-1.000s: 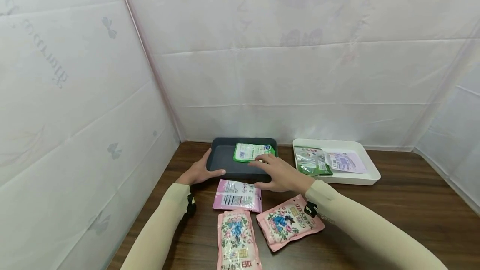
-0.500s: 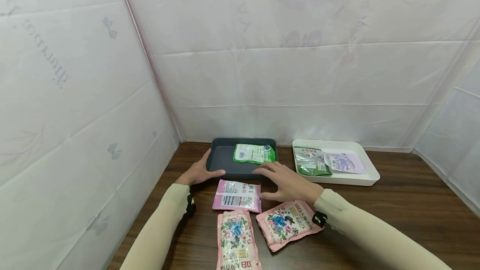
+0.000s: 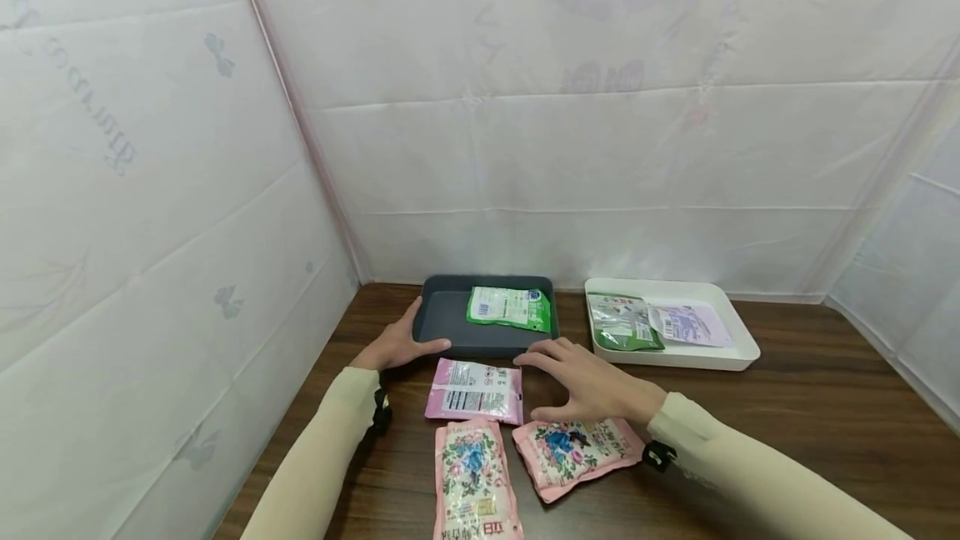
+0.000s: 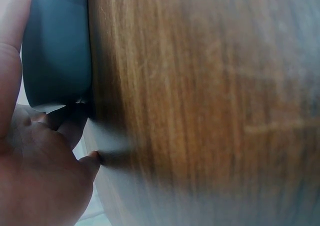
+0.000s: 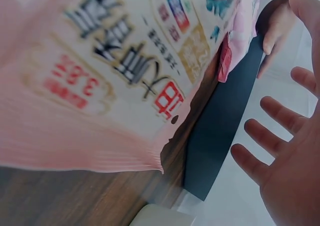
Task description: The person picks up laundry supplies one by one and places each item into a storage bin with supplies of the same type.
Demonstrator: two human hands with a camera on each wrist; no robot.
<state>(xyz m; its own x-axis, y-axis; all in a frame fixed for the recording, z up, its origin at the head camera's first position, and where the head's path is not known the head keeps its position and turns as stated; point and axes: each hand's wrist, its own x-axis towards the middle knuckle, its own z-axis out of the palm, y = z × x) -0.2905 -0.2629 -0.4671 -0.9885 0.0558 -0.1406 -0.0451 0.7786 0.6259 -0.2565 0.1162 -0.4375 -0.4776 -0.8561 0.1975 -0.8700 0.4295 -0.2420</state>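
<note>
My left hand [image 3: 401, 346] holds the front left corner of a dark grey tray [image 3: 447, 319], with the thumb along the front rim and the other fingers at the left side. A green and white packet [image 3: 504, 307] lies in that tray. My right hand [image 3: 588, 382] hovers with fingers spread and nothing in it, between the tray and a pink floral packet [image 3: 567, 455]. This packet fills much of the right wrist view, beside the hand. To the left of that hand lies a pink-purple packet [image 3: 468, 392] with its printed label up.
Nearest me lies another pink floral packet [image 3: 476, 482], cut off by the frame. At the right, a white tray [image 3: 738, 354] holds a green packet [image 3: 626, 325] and a lilac packet [image 3: 693, 325]. White cloth walls [image 3: 600, 157] enclose the wooden table [image 3: 795, 373].
My right hand has drawn back from above the green and white packet, towards me and to the right, over the right pink floral packet. The left hand has stayed at the dark tray.
</note>
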